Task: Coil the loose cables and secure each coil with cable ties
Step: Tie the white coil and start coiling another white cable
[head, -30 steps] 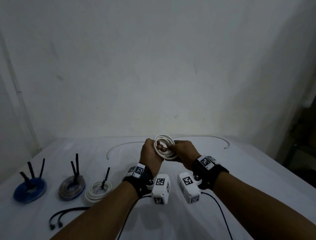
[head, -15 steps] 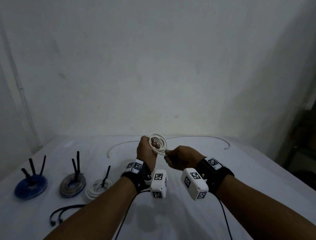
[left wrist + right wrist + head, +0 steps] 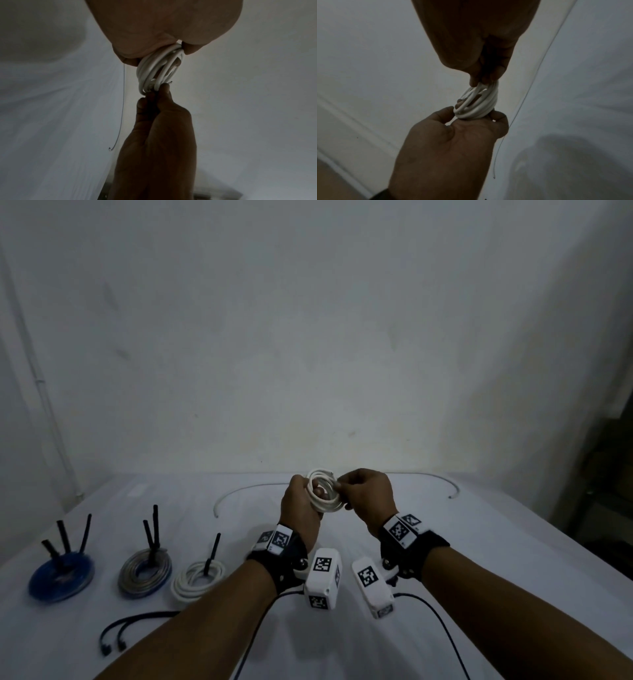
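Left hand: the left hand (image 3: 301, 510) is raised over the tabletop (image 3: 513, 559); its fingers (image 3: 498, 119) and thumb curl round the near side of the white cable coil (image 3: 323, 491).
Right hand: the right hand (image 3: 368, 494) pinches the opposite side of the same coil with thumb and fingertips (image 3: 163, 88); the other fingers are curled in.
White cable coil: several loops held in the air between both hands, above the middle of the tabletop; a short bare end (image 3: 170, 81) sticks out by the right fingertips.
Loose white cable: a loose white cable (image 3: 445, 479) lies in a wide arc on the far part of the tabletop, behind the hands.
Finished coils: on the left in a row lie a blue coil (image 3: 61, 577), a grey coil (image 3: 145, 571) and a white tied coil (image 3: 198, 578), each with black cable ties standing up from it.
Spare ties: two black cable ties (image 3: 130, 623) lie flat near the front left, just before the white tied coil.
Surface: the tabletop is covered in white cloth against a pale wall (image 3: 308, 337).
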